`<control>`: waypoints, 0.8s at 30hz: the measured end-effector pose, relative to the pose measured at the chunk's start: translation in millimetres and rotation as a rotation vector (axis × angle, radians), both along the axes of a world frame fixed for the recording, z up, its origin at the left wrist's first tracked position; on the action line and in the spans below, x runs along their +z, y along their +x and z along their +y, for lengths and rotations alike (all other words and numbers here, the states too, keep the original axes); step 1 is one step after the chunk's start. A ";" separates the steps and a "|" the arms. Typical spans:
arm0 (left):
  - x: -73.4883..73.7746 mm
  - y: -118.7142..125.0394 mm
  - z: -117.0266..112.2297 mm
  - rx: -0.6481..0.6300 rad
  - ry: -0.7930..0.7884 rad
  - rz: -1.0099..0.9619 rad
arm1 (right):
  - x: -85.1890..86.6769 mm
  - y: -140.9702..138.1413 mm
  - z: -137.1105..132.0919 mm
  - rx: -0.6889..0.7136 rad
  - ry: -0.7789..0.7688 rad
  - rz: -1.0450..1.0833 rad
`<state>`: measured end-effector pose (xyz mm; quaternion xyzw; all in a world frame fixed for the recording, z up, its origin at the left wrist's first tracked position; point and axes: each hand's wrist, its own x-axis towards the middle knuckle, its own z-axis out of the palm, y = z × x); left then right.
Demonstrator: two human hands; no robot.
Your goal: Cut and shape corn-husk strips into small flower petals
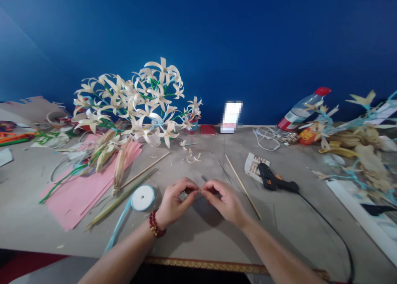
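Note:
My left hand [178, 202] and my right hand [223, 201] meet above the middle of the table, fingertips nearly touching. Both pinch something tiny between thumb and forefinger, too small to name. A beaded red bracelet [157, 225] circles my left wrist. Just left of that hand lies a roll of light blue ribbon [143, 198], its loose end trailing to the table's front edge. A thin wooden stick [243, 187] rests to the right of my right hand. Beyond my hands, a few pale curled petal scraps [193, 156] are scattered.
White artificial flowers [159, 95] stand at the back left, behind pink paper sheets [74, 197] and dried corn husks [120, 166]. On the right are a black glue gun [276, 179] with its cord, a tilted plastic bottle [299, 112], a white cable [266, 140] and more husk flowers [367, 106].

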<state>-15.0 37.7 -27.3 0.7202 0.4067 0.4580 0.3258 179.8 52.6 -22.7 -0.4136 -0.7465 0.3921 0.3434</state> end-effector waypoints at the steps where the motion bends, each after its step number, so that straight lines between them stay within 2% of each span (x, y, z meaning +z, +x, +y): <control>1: -0.8 -1.1 0.2 0.010 -0.001 0.006 | -0.1 0.3 0.0 -0.007 -0.010 0.002; 5: -4.6 -4.2 1.2 0.041 0.017 0.002 | -1.0 1.7 0.2 -0.031 -0.034 0.017; 11: -4.2 -1.8 2.6 -0.019 0.098 0.016 | -2.8 2.0 1.1 -0.042 -0.059 0.036; 24: -3.9 -1.5 1.3 0.045 0.138 0.068 | 2.7 1.6 -1.1 -0.078 -0.031 0.026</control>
